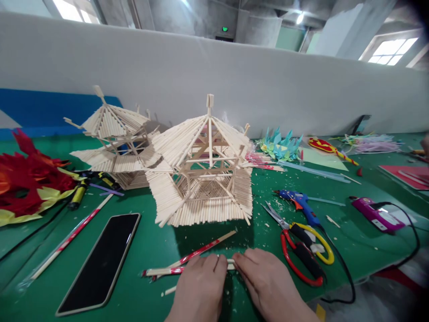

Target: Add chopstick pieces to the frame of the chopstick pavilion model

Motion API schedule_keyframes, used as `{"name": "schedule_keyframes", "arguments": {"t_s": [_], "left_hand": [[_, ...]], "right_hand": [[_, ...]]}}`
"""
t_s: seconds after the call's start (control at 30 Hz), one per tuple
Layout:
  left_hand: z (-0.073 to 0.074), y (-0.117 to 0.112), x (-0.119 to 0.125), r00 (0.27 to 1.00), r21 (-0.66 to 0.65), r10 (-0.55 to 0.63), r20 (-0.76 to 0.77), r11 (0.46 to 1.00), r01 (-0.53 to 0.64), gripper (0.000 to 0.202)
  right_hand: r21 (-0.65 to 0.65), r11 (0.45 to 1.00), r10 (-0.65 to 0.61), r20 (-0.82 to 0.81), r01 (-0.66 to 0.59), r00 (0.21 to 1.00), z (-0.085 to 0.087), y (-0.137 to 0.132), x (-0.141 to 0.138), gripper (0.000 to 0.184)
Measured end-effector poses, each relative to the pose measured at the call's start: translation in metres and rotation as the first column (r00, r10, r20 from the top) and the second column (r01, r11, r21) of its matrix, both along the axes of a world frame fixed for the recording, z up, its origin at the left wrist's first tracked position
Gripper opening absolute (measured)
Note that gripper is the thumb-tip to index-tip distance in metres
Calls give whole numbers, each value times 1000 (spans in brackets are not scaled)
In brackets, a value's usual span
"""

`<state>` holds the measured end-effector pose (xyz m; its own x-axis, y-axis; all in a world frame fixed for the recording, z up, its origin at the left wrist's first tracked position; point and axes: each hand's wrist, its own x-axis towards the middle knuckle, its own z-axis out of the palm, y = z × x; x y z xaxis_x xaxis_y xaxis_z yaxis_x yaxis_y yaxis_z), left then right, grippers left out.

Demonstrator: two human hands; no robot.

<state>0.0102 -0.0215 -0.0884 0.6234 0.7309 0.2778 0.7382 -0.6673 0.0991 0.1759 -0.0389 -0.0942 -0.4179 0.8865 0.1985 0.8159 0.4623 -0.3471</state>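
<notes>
Side by side near the table's front edge, my left hand (203, 282) and my right hand (265, 278) are closed on a pair of pale wooden chopsticks (231, 264), which show in the gap between them. Fingers hide most of the chopsticks' length. Left of my left hand lie chopsticks in red-and-white wrappers (166, 271), one end under or beside the fingers; I cannot tell which. Another wrapped pair (208, 247) slants just beyond. Behind my hands stands a pavilion model (204, 210) built of wooden sticks, with one roof section uncovered.
At right are scissors (303, 252) with red and yellow handles, a blue glue gun (298, 203) and a purple corded device (377, 214). A phone (100, 264) lies at left. A second stick pavilion (115, 156) and red paper craft (30, 179) stand behind it.
</notes>
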Motion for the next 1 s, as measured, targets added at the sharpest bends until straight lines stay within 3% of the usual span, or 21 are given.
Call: {"name": "schedule_keyframes", "arguments": {"t_s": [0.1, 0.17, 0.27, 0.33, 0.43, 0.53, 0.7, 0.87, 1.0], "left_hand": [[3, 4, -3, 998, -67, -54, 39, 996, 56, 26], [8, 7, -8, 984, -125, -153, 86, 979, 163, 24], [15, 10, -16, 954, -236, -250, 167, 929, 285, 24], [17, 12, -18, 963, -308, -195, 186, 919, 245, 24], [9, 14, -8, 976, -279, -134, 172, 943, 179, 23], [-7, 20, 14, 977, -211, -135, 162, 963, 168, 22], [-20, 31, 47, 978, -184, -66, 200, 977, 104, 19], [-12, 20, 54, 942, -207, 44, 332, 978, 27, 26], [-1, 5, 62, 890, -250, 154, 430, 967, -47, 28]], "right_hand": [[-59, 998, 31, 3, -31, 1000, 9, 1, 2, 16], [-170, 977, 123, -40, -128, 992, 23, 2, 8, 16], [-414, 853, 239, -235, -319, 942, 45, 3, 23, 24], [-505, 810, 110, -371, -300, 922, 50, 5, 35, 28], [-516, 856, -278, -424, 22, 862, 40, 11, 54, 28], [-442, 861, -450, -425, 254, 786, 23, 18, 65, 27], [-362, 889, -433, -476, 278, 765, 16, 19, 66, 28], [-306, 924, -363, -518, 229, 774, 19, 11, 63, 29], [-287, 955, -204, -461, 73, 864, 21, 4, 67, 34]]}}
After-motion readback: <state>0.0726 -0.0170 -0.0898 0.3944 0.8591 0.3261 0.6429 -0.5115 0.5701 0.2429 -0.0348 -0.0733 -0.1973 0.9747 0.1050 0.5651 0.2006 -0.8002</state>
